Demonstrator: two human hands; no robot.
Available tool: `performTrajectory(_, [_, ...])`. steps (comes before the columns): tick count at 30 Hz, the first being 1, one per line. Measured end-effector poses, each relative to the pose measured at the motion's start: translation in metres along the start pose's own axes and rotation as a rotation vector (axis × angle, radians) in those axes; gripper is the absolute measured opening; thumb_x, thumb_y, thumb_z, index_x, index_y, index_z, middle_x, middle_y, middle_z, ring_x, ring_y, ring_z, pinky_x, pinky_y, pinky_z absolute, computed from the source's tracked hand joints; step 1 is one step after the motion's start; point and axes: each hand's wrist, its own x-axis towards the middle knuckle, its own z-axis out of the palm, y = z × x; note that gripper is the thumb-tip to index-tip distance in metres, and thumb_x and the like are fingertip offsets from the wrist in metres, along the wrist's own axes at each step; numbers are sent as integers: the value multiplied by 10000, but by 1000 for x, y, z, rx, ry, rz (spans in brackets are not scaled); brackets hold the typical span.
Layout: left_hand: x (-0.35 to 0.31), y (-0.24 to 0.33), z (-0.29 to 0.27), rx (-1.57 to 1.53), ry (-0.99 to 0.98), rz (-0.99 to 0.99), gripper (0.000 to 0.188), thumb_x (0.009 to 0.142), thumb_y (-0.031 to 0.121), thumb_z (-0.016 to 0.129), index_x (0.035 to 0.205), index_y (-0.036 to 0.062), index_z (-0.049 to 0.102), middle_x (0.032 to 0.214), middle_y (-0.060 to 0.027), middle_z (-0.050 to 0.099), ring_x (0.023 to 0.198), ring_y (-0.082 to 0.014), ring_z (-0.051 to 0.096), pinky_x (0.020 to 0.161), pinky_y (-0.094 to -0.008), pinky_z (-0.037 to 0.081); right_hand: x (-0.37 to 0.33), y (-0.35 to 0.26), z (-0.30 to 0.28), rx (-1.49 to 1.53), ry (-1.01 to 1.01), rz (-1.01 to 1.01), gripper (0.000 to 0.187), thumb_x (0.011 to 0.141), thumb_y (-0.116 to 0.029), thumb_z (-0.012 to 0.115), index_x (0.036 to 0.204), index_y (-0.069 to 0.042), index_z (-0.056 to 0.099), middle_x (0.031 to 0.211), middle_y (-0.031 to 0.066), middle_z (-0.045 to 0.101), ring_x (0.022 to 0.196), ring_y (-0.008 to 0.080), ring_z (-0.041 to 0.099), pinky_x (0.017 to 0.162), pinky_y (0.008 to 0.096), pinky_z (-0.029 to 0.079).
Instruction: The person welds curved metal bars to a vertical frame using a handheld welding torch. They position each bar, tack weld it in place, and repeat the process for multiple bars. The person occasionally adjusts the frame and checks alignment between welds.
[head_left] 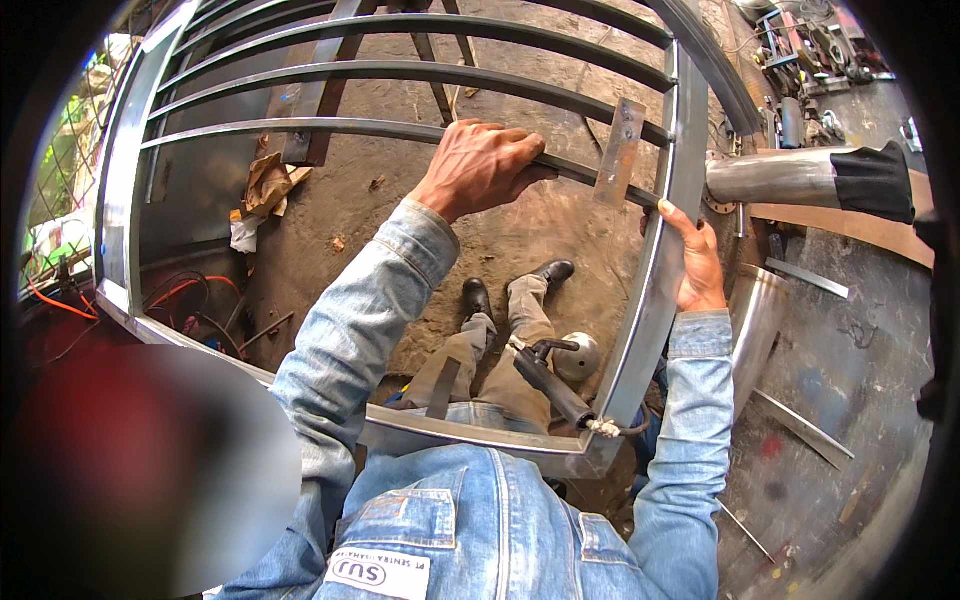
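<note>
A welded steel frame (pixel 640 325) with several parallel crossbars surrounds the front of my body. My left hand (pixel 482 165) is closed over the nearest crossbar (pixel 300 127), knuckles up. To its right, my right hand (pixel 692 258) grips the frame's right side tube, thumb near the bar's end and the other fingers mostly hidden. A small rusty flat plate (pixel 621 150) lies across the two nearest crossbars, between my hands. By the near right corner, a black welding electrode holder (pixel 553 385) with a cable rests at the frame.
A steel pipe (pixel 770 178) with a dark covering at one end lies right of the frame, above a metal surface (pixel 800 340) with loose strips. A round metal piece (pixel 577 358) sits near my legs. Cables (pixel 215 285) lie at left. A blur hides the lower left.
</note>
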Motion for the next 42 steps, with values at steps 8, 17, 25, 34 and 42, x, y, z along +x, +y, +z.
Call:
performTrajectory(8, [-1, 1, 3, 13, -18, -28, 291, 884, 398, 765, 919, 124, 676, 787, -44, 721, 685, -252, 712, 603, -390, 548, 1, 3, 0, 13, 27, -34, 338, 823, -135, 850, 1091, 10, 703, 968, 64, 734, 808, 121, 690, 736, 271, 553])
performTrajectory(17, [2, 5, -2, -41, 7, -27, 270, 879, 352, 778, 907, 103, 679, 756, -42, 702, 673, -260, 700, 607, -390, 526, -102, 13, 41, -954, 369, -750, 358, 939, -349, 721, 1096, -49, 605, 971, 112, 629, 869, 246, 610, 770, 394, 498])
performTrajectory(25, [1, 2, -3, -25, -18, -28, 278, 864, 337, 791, 935, 91, 684, 791, -58, 719, 685, -275, 703, 611, -392, 524, -181, 134, 93, -2070, -251, -126, 190, 929, -213, 586, 1024, -59, 642, 819, 82, 660, 762, 227, 671, 627, 373, 499])
performTrajectory(34, [0, 3, -4, -23, -50, -40, 278, 861, 327, 791, 950, 87, 682, 804, -64, 724, 695, -292, 704, 623, -400, 530, -196, 106, 81, -1895, -341, -83, 256, 873, -131, 621, 1104, -26, 585, 798, 99, 643, 684, 255, 699, 553, 377, 537])
performTrajectory(42, [4, 6, -8, -61, -83, -58, 270, 867, 334, 788, 926, 90, 690, 785, -74, 718, 682, -291, 703, 605, -399, 527, -247, 9, 49, -1334, -177, -107, 367, 833, -98, 707, 1135, -21, 515, 900, 209, 651, 797, 417, 689, 667, 483, 563])
